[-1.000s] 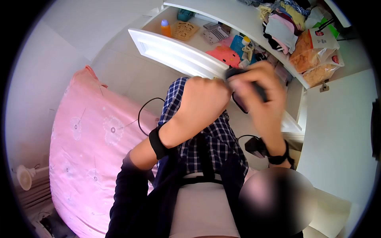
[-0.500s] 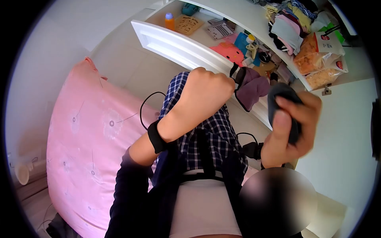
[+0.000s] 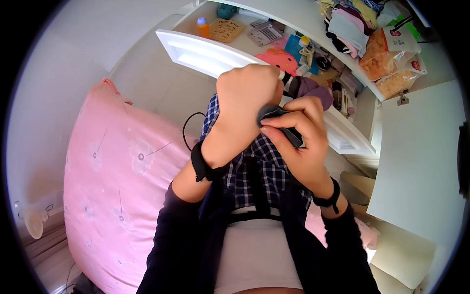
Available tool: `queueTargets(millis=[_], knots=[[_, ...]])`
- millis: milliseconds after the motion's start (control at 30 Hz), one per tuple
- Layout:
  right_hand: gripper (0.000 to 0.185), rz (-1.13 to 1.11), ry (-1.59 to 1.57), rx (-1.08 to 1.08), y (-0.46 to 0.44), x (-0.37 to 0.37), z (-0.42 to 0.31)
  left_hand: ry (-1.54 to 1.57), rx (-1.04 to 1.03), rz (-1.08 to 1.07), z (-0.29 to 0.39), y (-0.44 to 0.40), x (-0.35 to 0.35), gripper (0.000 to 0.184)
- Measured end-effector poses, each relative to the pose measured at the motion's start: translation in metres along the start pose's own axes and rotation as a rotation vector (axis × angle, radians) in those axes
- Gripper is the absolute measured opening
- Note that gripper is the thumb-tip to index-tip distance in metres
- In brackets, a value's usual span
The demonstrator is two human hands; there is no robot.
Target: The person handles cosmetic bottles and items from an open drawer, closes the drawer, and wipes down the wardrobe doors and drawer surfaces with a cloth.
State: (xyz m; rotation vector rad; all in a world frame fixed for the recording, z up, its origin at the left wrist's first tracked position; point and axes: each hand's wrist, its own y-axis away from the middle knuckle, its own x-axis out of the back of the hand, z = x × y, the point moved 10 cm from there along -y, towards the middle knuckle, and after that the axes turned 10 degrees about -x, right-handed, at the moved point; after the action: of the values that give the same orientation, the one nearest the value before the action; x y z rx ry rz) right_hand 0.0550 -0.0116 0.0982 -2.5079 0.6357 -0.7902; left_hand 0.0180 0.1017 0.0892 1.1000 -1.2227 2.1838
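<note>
My left hand (image 3: 249, 90) is closed in a fist, knuckles up, over my lap. From its far side sticks out a purple cloth piece (image 3: 313, 90) with a black-and-white banded part; how the fingers grip it is hidden. My right hand (image 3: 306, 134) pinches a dark grey, soft-looking folded piece (image 3: 274, 112) between thumb and fingers. That grey piece meets the thumb side of my left hand. Its exact kind does not show. Black bands circle both wrists.
Beyond my hands an open white drawer (image 3: 191, 51) holds an orange bottle (image 3: 203, 28), a pink plush-like item (image 3: 279, 60) and small goods. Folded clothes (image 3: 347, 29) and food bags (image 3: 391, 63) lie on the shelf above. A pink-covered bed (image 3: 117, 196) is at left, a white cabinet door (image 3: 416, 161) at right.
My right hand has swung left with the dark grey piece, bringing it against my left hand. My left hand has shifted slightly up and left, and the purple cloth is now partly covered.
</note>
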Motion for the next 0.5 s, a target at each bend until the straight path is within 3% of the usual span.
queueTargets(millis=[100, 167, 300, 400, 500], knots=[[0.022, 0.029, -0.196, 0.059, -0.012, 0.032, -0.017, 0.118, -0.039, 0.087, 0.006, 0.01, 0.008, 0.022], [0.012, -0.001, -0.032, 0.082, -0.009, 0.029, -0.03, 0.143, -0.036, 0.077, 0.008, 0.012, 0.009, 0.02], [0.009, -0.035, 0.183, 0.11, -0.009, -0.007, -0.022, 0.158, -0.155, 0.011, 0.025, 0.009, 0.012, 0.014], [0.018, -0.162, 0.052, 0.049, -0.015, -0.013, -0.009, 0.162, -0.086, -0.066, 0.014, 0.014, -0.005, 0.012], [0.017, -0.002, -0.159, -0.097, -0.021, 0.024, -0.013, 0.126, -0.084, -0.012, 0.014, 0.014, 0.001, 0.01]])
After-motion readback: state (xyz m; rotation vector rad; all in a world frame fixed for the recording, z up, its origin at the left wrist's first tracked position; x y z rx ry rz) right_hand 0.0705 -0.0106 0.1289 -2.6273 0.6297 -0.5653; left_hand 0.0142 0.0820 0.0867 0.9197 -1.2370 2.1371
